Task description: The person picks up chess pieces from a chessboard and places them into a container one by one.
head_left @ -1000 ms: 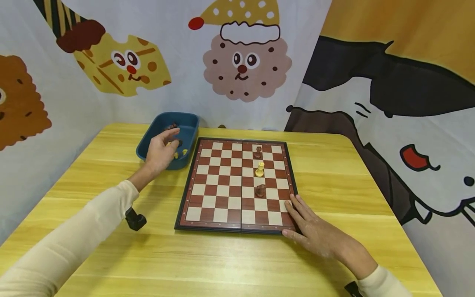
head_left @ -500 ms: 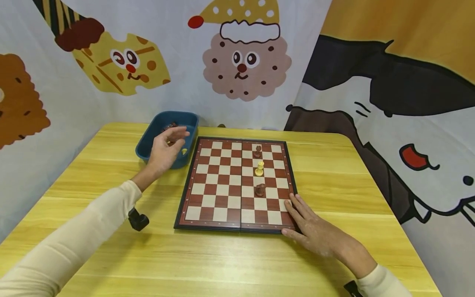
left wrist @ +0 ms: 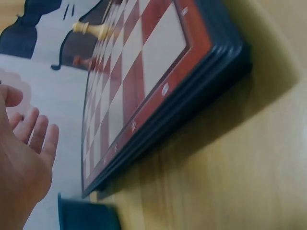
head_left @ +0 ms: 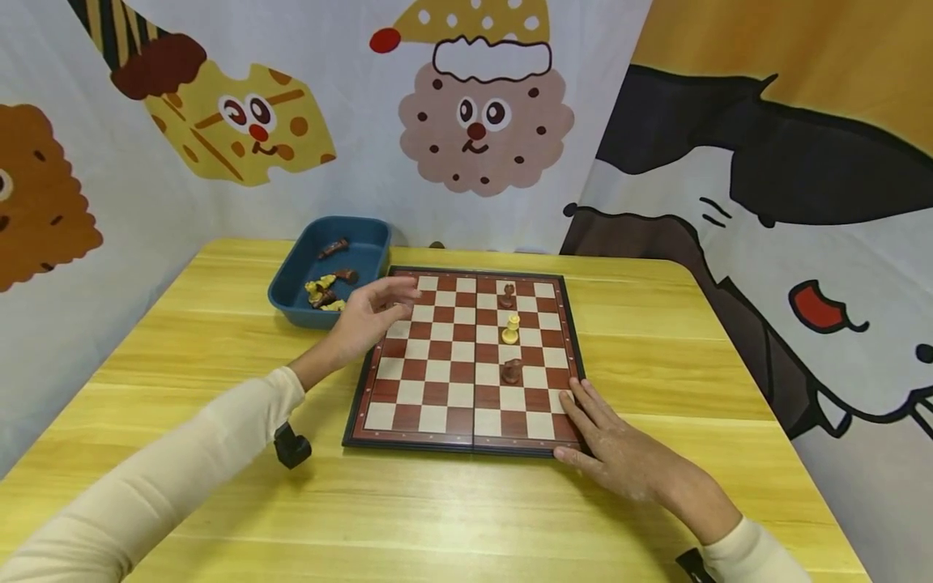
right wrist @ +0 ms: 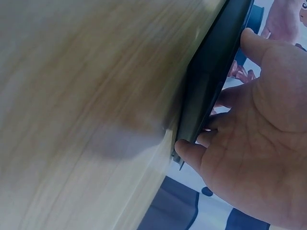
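My left hand (head_left: 370, 316) hangs over the left edge of the chessboard (head_left: 437, 372), its fingers loosely bent. In the left wrist view no piece shows between the fingers (left wrist: 36, 129). Flat fingers of my right hand (head_left: 619, 453) rest on the board's near right corner; its thumb lies at the front edge. On the right half of the board stand a dark brown chess piece (head_left: 507, 296), a pale yellow chess piece (head_left: 511, 330) and, nearest me, a brown knight (head_left: 512, 372). The yellow piece (left wrist: 91, 29) also appears in the left wrist view.
A blue plastic tub (head_left: 291, 314) stands at the back left beside the board, with several yellow and brown chess pieces (head_left: 321, 290) lying in it. The wooden table (head_left: 437, 518) ends at a printed cloth backdrop (head_left: 350, 194) behind and at the sides.
My left hand has moved right from over the tub to above the board's left edge, uncovering the pieces in the tub. The right hand and the pieces on the board have stayed put.
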Demonstrator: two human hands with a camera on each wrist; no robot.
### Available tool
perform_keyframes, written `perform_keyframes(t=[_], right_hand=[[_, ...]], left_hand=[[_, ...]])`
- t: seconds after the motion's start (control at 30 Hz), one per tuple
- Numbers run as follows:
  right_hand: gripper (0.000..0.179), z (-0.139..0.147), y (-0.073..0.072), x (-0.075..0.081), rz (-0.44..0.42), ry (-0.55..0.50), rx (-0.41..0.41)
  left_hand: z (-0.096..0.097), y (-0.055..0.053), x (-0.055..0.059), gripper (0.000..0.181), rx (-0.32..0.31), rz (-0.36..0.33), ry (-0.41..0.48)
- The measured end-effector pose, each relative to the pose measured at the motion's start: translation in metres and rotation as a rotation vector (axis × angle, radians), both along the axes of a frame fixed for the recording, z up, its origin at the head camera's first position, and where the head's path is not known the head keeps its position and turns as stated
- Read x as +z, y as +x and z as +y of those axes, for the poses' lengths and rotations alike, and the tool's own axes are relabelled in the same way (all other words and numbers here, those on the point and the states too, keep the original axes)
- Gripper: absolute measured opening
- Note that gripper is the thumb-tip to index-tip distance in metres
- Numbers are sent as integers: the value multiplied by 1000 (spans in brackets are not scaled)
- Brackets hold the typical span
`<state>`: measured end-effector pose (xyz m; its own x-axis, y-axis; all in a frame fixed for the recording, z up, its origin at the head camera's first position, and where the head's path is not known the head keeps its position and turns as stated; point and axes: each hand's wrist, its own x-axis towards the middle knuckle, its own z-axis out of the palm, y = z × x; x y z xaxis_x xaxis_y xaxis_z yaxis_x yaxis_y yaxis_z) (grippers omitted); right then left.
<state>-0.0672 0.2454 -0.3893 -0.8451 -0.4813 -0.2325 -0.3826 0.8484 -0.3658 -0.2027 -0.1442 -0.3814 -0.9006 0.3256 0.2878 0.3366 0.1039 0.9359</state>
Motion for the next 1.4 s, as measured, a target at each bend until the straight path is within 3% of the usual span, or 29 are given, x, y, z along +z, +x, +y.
perform_keyframes(t=[0.23,0.43,0.63,0.83,1.0,1.2,1.4], right_hand=[[88,0,-2,2,2,13,6],[87,0,-4,3,8,19,12],[88,0,-2,1,0,20,10],[87,0,-1,1,1,4,2],[87,0,0,1,8,2,-3],[88,-2,0,1,-10,15,-1],[89,-3,-1,5,-25,2,-2]], left_hand=[[23,9,-7,34,-100,-110,-44],[47,18,-11,38,-163,-147,-68],[69,28,-16,36,-244,-174,-171],[90,30,-17,39,-315,-216,-155],[106,27,-14,41,-335,-219,-185],[120,24,-15,30,-279,-163,-302],[129,20,-18,19,-247,-113,-310]])
